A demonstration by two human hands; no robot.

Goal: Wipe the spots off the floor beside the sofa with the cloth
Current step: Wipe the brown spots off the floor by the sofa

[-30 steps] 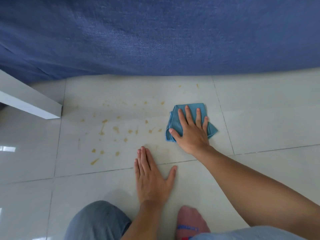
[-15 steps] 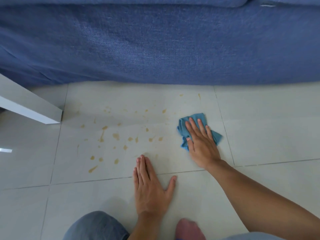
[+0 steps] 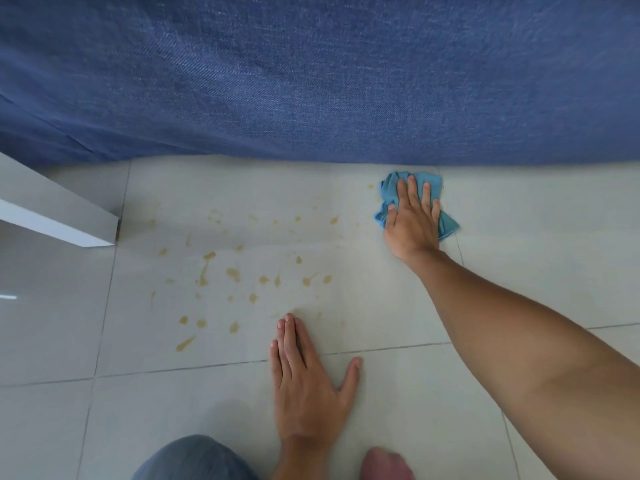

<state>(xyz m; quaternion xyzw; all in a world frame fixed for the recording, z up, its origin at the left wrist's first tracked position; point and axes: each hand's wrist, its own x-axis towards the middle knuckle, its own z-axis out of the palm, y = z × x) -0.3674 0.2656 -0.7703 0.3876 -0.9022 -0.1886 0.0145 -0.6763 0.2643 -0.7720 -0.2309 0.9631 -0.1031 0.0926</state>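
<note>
- Blue cloth (image 3: 417, 183): soft, light, bunches easily; best pressed flat under the palm.
- Right hand (image 3: 412, 220) lies spread on it.
- Left hand (image 3: 304, 386) is splayed flat, empty, on the floor (image 3: 536, 237).
</note>
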